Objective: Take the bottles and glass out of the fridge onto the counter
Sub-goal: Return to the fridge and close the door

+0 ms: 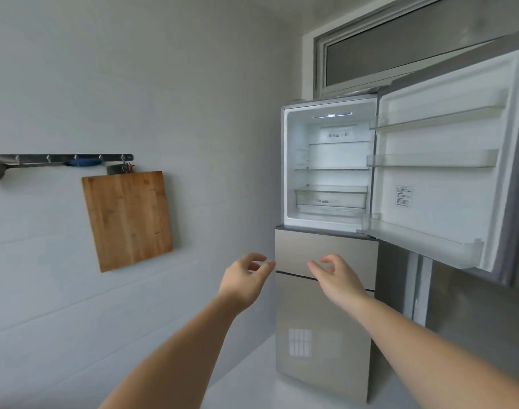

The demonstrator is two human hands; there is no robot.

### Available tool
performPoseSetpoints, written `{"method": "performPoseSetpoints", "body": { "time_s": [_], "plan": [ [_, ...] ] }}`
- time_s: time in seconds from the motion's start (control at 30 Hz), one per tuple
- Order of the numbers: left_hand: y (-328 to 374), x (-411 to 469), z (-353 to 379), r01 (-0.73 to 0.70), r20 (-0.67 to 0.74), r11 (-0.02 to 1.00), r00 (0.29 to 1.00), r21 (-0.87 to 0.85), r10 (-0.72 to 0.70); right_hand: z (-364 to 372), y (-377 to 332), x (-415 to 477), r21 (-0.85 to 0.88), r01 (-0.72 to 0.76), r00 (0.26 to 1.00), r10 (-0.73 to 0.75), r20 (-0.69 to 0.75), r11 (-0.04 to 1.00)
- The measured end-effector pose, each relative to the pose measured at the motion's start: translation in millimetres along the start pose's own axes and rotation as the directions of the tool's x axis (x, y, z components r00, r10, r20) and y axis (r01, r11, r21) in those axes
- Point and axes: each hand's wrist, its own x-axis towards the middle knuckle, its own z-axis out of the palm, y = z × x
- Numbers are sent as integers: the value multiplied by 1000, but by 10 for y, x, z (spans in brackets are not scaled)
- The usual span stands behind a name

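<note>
hovering side by side in front of the fridge [326, 249], left hand [246, 276] and right hand [335, 276] are hanging loosely curled, grasping nothing; the upper door [429, 187] is standing wide open, clear of both hands.

- Your left hand [243, 278] & right hand [335, 278] are up side by side in front of the fridge [326, 252], fingers [251, 255] loosely curled, holding nothing.
- Top door [435, 178] stands open to the right; inside light on, clear drawer [330, 197] at the bottom of the compartment.
- Wooden cutting board [128, 219] hangs on the left wall under a hook rail [75, 157].
- Window [400, 51] above the fridge.
</note>
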Motion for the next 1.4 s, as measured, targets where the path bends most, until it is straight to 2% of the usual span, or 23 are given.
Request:
{"method": "performPoseSetpoints", "body": {
  "time_s": [0.23, 0.47, 0.67, 0.83, 1.03, 1.2, 1.4],
  "plan": [
    [361, 228, 1019, -37, 51, 998, 998, -45, 39, -836, 534, 400, 14, -5, 998, 6, -62, 1000],
    [404, 524, 1858, -21, 115, 999, 993, -43, 25, -1473, 1103, 854, 86, -78, 983, 91, -158, 993],
    [547, 1004, 2637, -62, 173, 994, 982, -93, 78, -1891, 1491, 1200, 56, -136, 955, 146, -257, 989],
    [576, 1488, 3358, -94, 298, 984, 945, -148, 135, -2166, 1721, 1598, 2, -175, 920, 164, -355, 985],
    [826, 2261, 4101, -131, 418, 952, 875, -276, 242, -2531, 1940, 2058, -55, -286, 823, 216, -524, 957],
    [1110, 2638, 4612, -161, 461, 912, 822, -377, 335, -2917, 2157, 2207, -31, -310, 674, 197, -712, 950],
    [1411, 2725, 5074, -190, 472, 890, 791, -415, 389, -3409, 2446, 2271, 40, -348, 556, 240, -795, 937]
  ]
}}
